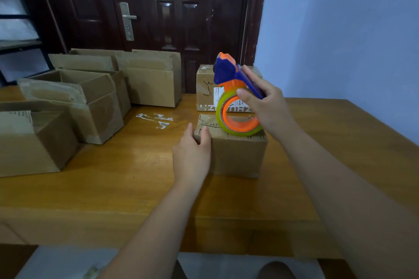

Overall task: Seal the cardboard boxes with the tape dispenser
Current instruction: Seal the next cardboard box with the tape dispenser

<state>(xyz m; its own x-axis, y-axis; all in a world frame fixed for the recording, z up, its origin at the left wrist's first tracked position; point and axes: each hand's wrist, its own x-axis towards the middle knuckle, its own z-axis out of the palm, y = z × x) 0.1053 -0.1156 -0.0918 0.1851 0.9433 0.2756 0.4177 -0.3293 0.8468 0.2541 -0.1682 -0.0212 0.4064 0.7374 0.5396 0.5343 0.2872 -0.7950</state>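
A small closed cardboard box (238, 156) stands on the wooden table (113, 183) in front of me. My left hand (192, 154) rests against its left side, fingers curled over the top left edge. My right hand (265, 104) grips the blue handle of a blue and orange tape dispenser (229, 75). Its yellowish tape roll (238, 118) sits on the box's top near the far right. Behind it stands another closed box (208, 88) with handwriting on its front.
Several open cardboard boxes (90, 102) with raised flaps crowd the table's left and back. White tape scraps (156, 119) stick to the tabletop left of the small box. A dark wooden door (158, 18) and a pale wall (340, 29) lie behind.
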